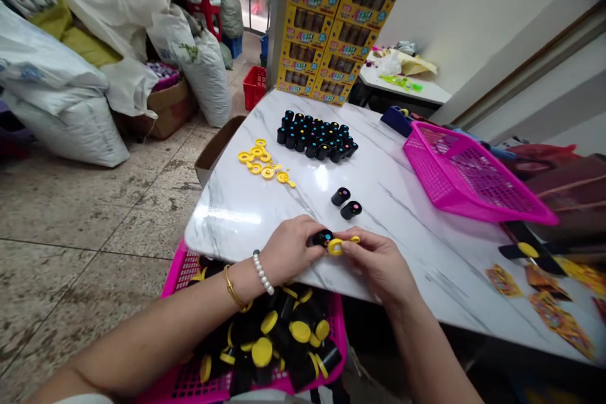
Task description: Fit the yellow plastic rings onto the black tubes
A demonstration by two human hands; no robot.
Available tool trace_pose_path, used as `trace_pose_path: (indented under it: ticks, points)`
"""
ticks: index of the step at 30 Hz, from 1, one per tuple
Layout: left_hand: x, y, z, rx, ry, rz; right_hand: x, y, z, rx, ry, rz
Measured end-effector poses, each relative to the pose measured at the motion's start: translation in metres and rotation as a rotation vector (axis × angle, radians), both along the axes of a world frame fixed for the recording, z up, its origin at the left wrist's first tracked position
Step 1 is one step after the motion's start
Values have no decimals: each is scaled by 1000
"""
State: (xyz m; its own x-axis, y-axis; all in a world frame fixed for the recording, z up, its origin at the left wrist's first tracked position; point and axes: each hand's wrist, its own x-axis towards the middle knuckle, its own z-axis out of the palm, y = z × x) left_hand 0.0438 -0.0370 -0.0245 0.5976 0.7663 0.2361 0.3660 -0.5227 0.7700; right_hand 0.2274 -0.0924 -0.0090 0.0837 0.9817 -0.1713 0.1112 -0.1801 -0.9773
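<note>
My left hand [291, 246] has its fingers wrapped round a small black cylinder [323, 238] with a blue dot on its end, at the table's front edge. Right beside it, my right hand [379, 259] pinches a yellow ring piece [336, 247] with a small tab, close against the cylinder's end. Two more black cylinders [351, 209] stand just beyond my hands. Farther back is a tight group of black cylinders [312, 139] with coloured dots on top. Several yellow ring pieces [267, 172] lie to the left of that group.
The marble-patterned table [379, 170] holds a pink basket [473, 177] at right and wrappers [549, 303] near its right edge. Yellow boxes [331, 31] are stacked behind. Below the front edge, a pink basket [337, 328] holds black cylinders with yellow ends. White sacks [203, 76] stand left.
</note>
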Motion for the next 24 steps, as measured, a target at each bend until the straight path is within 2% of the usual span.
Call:
trace_pose_path:
  ticks: [5,10,17,22,24]
  points:
    - [0,1,-2,-19,11,19,-17,12,5,3,-112,-34]
    - [0,1,-3,-6,39,28,-19,20,0,-32,-64,-56]
    - [-3,4,11,-48,-12,-31,-22,13,0,-31,-78,-30]
    - [-3,8,11,-150,-3,-88,-27,13,0,51,-113,-62]
    - [-2,3,9,-111,2,-31,-29,11,-2,70,-72,-81]
